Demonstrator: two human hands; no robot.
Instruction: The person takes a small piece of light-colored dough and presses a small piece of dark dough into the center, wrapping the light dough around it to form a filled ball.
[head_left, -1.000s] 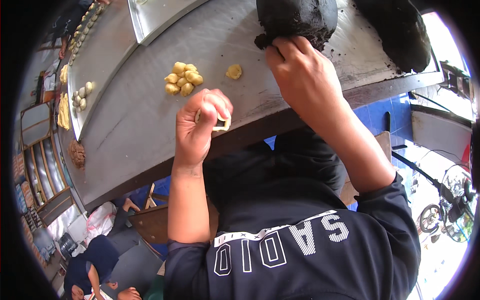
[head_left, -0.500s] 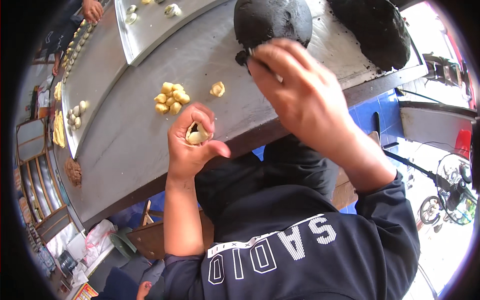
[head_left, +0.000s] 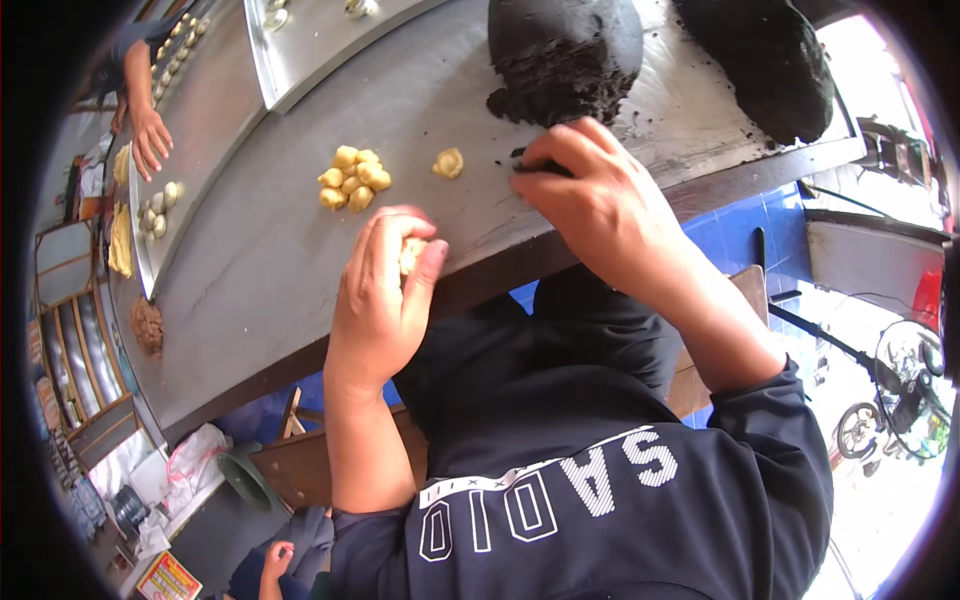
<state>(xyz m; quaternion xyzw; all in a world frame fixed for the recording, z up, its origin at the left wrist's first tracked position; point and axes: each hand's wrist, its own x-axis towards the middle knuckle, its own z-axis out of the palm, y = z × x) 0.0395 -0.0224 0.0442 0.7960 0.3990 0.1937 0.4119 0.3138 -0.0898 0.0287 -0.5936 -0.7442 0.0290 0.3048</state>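
My left hand (head_left: 380, 295) is curled round a pale yellow piece of dough (head_left: 410, 254), which shows only between fingers and thumb. My right hand (head_left: 610, 205) pinches a small lump of black paste (head_left: 543, 168) just above the table. Beyond it rises a big black ball of paste (head_left: 565, 60), its near side torn and rough. A pile of small yellow dough balls (head_left: 353, 180) lies past my left hand. One single dough ball (head_left: 448, 163) sits apart, between the pile and my right hand.
A longer black mass (head_left: 765, 65) lies at the far right on a metal tray (head_left: 690, 150). Further trays with small pale pieces stand at the far left, where another person's hand (head_left: 150, 140) reaches. A brown lump (head_left: 146, 325) rests near the table's left end.
My right hand has drawn back from the big ball toward me with black paste in its fingers. My left fingers have closed further over the dough. The other person's hand has come nearer.
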